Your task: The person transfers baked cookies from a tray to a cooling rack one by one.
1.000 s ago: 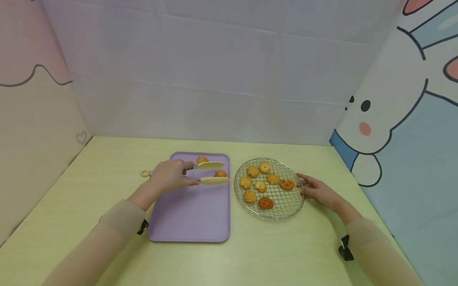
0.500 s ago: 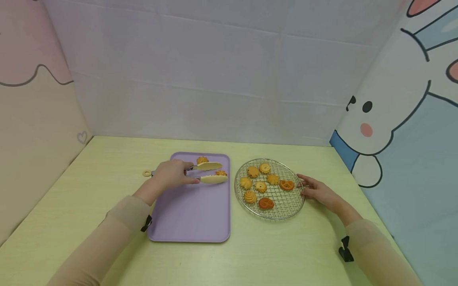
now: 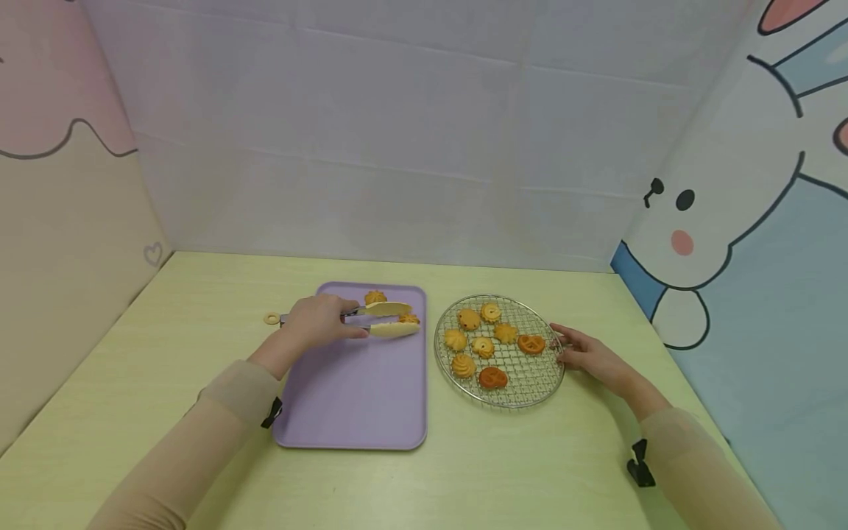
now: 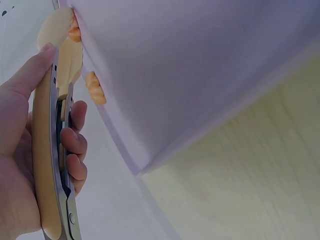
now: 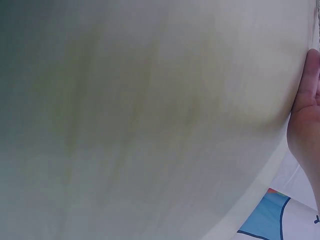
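Observation:
My left hand (image 3: 316,322) grips a pair of tongs (image 4: 47,150) with cream tips, thumb on one arm and fingers curled round the other. The tips reach over the far right part of a lilac tray (image 3: 351,412). Between them sits a small golden cookie (image 3: 409,319), partly covered. A second cookie (image 3: 375,297) lies near the tray's far edge, just beyond the upper tip. My right hand (image 3: 589,353) rests on the table with its fingertips at the right rim of a round wire cooling rack (image 3: 530,390). In the right wrist view its visible fingers look fairly straight.
Several cookies lie on the rack, such as a swirled one (image 3: 463,365) and a pretzel-shaped one (image 3: 493,377). The rack stands just right of the tray on a pale wooden table (image 3: 490,471). A white wall panel (image 3: 397,184) rises behind, and a rabbit-printed panel (image 3: 782,309) borders the right.
The tongs' tips have drawn closer together and shifted slightly left around the cookie. The right hand and the rack have stayed in place.

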A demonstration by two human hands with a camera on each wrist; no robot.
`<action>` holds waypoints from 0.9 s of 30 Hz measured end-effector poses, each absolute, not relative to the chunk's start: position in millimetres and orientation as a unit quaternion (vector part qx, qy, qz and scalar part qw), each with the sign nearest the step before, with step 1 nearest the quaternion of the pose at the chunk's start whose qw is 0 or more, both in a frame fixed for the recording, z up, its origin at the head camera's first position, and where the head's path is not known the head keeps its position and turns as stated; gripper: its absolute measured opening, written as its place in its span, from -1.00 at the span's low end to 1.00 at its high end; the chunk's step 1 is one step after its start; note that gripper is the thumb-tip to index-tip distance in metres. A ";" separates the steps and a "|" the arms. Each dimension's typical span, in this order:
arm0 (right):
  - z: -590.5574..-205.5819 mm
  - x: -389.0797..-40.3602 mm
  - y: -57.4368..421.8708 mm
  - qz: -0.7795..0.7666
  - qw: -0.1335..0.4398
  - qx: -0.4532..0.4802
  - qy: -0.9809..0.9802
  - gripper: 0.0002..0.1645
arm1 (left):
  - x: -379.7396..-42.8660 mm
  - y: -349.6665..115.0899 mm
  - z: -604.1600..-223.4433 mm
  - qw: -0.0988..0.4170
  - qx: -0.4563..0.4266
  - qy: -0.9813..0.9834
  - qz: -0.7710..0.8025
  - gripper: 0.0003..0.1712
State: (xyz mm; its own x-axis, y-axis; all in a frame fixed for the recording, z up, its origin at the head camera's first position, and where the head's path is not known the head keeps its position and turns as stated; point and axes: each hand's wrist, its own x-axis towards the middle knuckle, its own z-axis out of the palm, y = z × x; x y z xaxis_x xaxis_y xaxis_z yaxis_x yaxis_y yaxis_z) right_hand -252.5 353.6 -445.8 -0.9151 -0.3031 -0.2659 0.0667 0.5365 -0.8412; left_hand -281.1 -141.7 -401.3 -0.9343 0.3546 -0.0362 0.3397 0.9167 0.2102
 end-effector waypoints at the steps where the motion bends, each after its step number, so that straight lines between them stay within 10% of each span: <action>1: -445.8 -252.3 353.7 -0.476 0.194 -0.069 0.855 -0.20 | -280.9 -141.5 -400.9 0.037 0.177 0.978 0.100 -0.17; 27: -443.9 -251.9 353.1 -0.471 0.190 -0.066 0.859 -0.20 | -270.6 -146.5 -383.2 0.032 0.156 0.983 0.090 -0.20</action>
